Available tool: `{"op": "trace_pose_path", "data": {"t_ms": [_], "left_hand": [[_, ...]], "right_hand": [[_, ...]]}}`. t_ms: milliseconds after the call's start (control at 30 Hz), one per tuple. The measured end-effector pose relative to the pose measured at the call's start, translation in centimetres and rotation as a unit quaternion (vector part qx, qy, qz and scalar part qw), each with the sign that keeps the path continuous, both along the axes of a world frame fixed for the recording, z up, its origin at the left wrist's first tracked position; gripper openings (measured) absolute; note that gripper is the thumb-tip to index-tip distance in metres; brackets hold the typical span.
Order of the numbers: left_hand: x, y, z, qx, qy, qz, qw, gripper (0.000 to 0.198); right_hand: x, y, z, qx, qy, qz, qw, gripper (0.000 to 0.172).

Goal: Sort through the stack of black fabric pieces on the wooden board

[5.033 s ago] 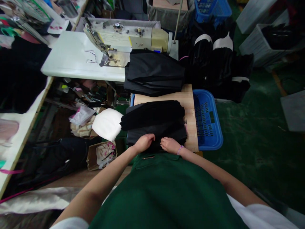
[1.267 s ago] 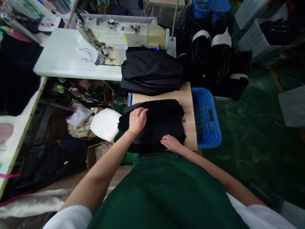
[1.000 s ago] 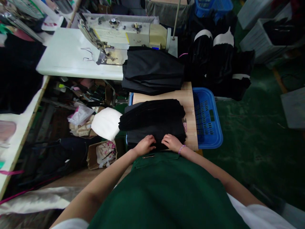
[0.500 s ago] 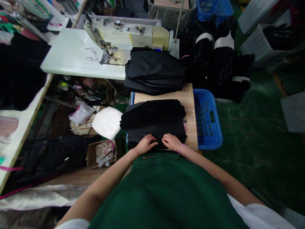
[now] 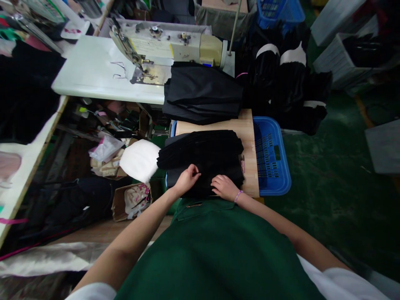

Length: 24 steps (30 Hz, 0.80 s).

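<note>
A stack of black fabric pieces (image 5: 229, 171) lies in front of me on a wooden board, with a gathered black fabric bundle (image 5: 200, 143) across its far part. My left hand (image 5: 186, 180) is over the left half of the stack, thumb and fingertips pinched on the dark cloth. My right hand (image 5: 224, 187) rests at the stack's near edge, its fingers curled together on the black fabric. Exactly which layer each hand grips is hard to make out, black on black. Small pink-handled snippers (image 5: 243, 163) lie at the stack's right edge.
The wooden board (image 5: 250, 141) sits over a blue plastic basket (image 5: 283, 166). Beyond it stands a sewing machine (image 5: 175, 43) with another black fabric stack (image 5: 203, 93) beside its needle. A white round seat (image 5: 139, 160) and a carton of scraps (image 5: 120, 204) are at left.
My left hand has moved up and slightly left, away from the near edge of the stack. The cloth between my hands looks darker. My right hand has barely moved.
</note>
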<state>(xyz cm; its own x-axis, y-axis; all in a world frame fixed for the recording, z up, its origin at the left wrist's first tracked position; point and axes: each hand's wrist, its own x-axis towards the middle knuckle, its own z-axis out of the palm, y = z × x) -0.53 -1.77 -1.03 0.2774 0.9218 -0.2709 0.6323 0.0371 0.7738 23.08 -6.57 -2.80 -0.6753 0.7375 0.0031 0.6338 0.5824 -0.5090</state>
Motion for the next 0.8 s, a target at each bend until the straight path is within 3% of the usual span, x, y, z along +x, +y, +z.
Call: {"op": "trace_pose_path", "data": {"t_ms": [67, 133, 167, 300, 400, 500, 667, 800], "left_hand": [[0.1, -0.1, 0.0, 0.005, 0.013, 0.021, 1.0, 0.015], [0.1, -0.4, -0.1, 0.011, 0.005, 0.005, 1.0, 0.008], [0.0, -0.6, -0.1, 0.014, -0.009, -0.016, 1.0, 0.002], [-0.1, -1.4, -0.1, 0.029, -0.04, -0.128, 0.991, 0.027], [0.1, -1.9, -0.1, 0.053, 0.005, -0.184, 0.981, 0.019], [0.5, -2.0, 0.0, 0.077, 0.058, -0.196, 0.976, 0.021], [0.7, -1.2, 0.8, 0.032, 0.054, -0.217, 0.974, 0.024], [1.2, -1.0, 1.8, 0.034, 0.083, -0.199, 0.976, 0.029]], "right_hand": [[-0.2, 0.2, -1.0, -0.017, -0.004, 0.004, 1.0, 0.007], [-0.4, 0.4, -1.7, -0.033, -0.003, 0.0, 0.999, 0.011], [-0.4, 0.6, -1.9, -0.041, -0.001, -0.003, 0.999, 0.013], [-0.3, 1.2, -1.6, -0.057, 0.006, -0.026, 0.998, 0.012], [-0.3, 1.5, -0.8, -0.053, 0.015, -0.051, 0.997, 0.015], [-0.2, 1.7, -0.3, -0.047, 0.032, -0.062, 0.996, 0.018], [-0.1, 1.7, 0.3, -0.044, 0.063, -0.061, 0.995, 0.014], [-0.3, 1.6, 0.8, -0.035, 0.086, -0.07, 0.993, 0.014]]}}
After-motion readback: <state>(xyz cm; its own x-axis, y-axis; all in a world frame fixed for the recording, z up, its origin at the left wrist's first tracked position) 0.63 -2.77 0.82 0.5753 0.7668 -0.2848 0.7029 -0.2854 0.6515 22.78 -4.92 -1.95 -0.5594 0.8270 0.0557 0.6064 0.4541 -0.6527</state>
